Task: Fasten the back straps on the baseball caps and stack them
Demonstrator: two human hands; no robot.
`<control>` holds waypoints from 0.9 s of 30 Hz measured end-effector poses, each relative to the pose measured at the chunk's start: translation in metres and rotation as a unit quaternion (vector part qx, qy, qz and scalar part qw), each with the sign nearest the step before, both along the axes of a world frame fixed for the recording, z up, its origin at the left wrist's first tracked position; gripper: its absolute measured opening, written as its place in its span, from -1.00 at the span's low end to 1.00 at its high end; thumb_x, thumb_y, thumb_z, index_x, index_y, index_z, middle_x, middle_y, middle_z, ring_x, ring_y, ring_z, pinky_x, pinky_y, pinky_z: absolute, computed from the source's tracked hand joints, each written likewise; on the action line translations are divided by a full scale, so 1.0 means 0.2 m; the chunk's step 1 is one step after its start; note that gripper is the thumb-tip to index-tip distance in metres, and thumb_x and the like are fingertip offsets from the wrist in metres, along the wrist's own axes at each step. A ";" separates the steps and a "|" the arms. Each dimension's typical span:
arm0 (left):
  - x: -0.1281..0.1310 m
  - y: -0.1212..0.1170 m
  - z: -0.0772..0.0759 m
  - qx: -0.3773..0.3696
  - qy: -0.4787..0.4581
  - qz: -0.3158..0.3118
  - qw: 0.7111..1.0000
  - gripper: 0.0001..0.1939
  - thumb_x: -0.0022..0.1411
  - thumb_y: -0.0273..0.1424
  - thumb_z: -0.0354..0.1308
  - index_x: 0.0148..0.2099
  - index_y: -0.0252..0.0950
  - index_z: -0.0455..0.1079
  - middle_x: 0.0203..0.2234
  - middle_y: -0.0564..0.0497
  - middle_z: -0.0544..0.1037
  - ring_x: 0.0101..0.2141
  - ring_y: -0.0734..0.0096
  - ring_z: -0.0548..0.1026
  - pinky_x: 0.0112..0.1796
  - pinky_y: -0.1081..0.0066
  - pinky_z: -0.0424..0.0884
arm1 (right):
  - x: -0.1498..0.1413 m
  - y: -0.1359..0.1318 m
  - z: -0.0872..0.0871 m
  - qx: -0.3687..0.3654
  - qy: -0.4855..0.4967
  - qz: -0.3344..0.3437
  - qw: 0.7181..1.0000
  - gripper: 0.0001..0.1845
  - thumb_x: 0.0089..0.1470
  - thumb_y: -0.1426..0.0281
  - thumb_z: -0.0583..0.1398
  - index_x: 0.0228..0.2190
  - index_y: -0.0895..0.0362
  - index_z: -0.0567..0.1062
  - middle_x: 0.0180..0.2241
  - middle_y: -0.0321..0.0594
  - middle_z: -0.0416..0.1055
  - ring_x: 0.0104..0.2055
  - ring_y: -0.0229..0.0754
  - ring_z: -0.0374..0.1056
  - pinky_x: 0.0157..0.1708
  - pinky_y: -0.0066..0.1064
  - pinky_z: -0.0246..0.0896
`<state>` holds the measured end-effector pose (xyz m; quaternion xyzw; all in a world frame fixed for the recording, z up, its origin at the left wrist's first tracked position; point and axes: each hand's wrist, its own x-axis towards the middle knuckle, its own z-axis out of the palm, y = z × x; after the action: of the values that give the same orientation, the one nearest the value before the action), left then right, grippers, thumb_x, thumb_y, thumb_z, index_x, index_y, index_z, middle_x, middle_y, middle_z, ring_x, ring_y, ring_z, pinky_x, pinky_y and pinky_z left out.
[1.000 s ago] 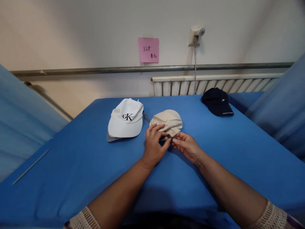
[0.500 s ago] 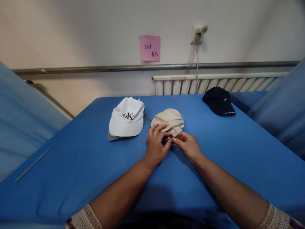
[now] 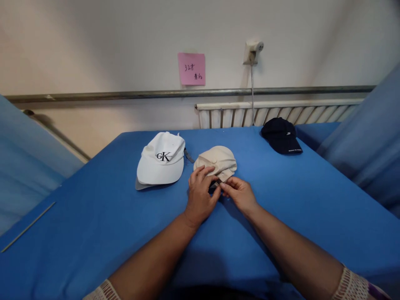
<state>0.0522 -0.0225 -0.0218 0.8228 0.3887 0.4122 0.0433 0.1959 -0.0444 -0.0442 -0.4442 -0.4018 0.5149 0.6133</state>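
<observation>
A beige cap (image 3: 217, 158) lies in the middle of the blue table (image 3: 281, 200) with its back strap turned toward me. My left hand (image 3: 200, 196) rests on the cap's near edge, its fingers curled and its thumb pinching the strap. My right hand (image 3: 240, 193) meets it from the right, thumb and forefinger pinched on the same strap end. The strap itself is mostly hidden between my fingers.
A white cap (image 3: 161, 162) with black letters sits just left of the beige one. A dark navy cap (image 3: 281, 135) lies at the back right. A thin grey rod (image 3: 28, 227) lies near the table's left edge. Behind are a radiator (image 3: 275, 114), rail and pink note (image 3: 191, 68).
Both hands stay pinched on the beige cap's strap, with only small finger shifts. The view has tilted slightly, so everything sits a little lower and further left.
</observation>
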 end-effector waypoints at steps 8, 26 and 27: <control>0.00 0.02 -0.01 0.014 0.007 0.010 1.000 -0.83 0.18 -0.44 0.20 -0.14 -0.21 0.40 0.04 -0.08 0.46 0.17 0.07 0.23 0.15 -0.02 0.21 | 0.00 0.03 -0.04 0.008 -0.096 -0.033 0.995 -0.69 -0.09 0.12 0.32 -0.57 0.10 0.50 -0.64 -0.33 0.38 -0.57 -0.28 0.26 -0.52 -0.41 0.14; 0.00 0.06 -0.02 -0.011 -0.022 0.018 1.000 -0.91 0.12 -0.41 0.24 -0.28 -0.23 0.40 -0.04 -0.08 0.51 0.10 0.09 0.32 0.11 -0.01 0.25 | 0.02 0.02 -0.01 -0.115 0.241 0.040 0.963 -0.68 -0.27 0.28 0.46 -0.46 0.15 0.53 -0.52 -0.34 0.43 -0.53 -0.38 0.26 -0.48 -0.50 0.17; 0.00 0.06 -0.02 -0.012 -0.023 0.016 1.000 -0.91 0.12 -0.41 0.24 -0.28 -0.23 0.40 -0.05 -0.08 0.51 0.10 0.09 0.32 0.11 -0.01 0.25 | 0.02 0.03 -0.01 -0.121 0.250 0.039 0.960 -0.68 -0.29 0.30 0.47 -0.47 0.15 0.52 -0.53 -0.35 0.42 -0.53 -0.38 0.26 -0.49 -0.51 0.16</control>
<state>0.0530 -0.0113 -0.0263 0.8063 0.4056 0.4270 0.0552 0.2008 -0.0392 -0.0464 -0.3561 -0.1868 0.6781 0.6152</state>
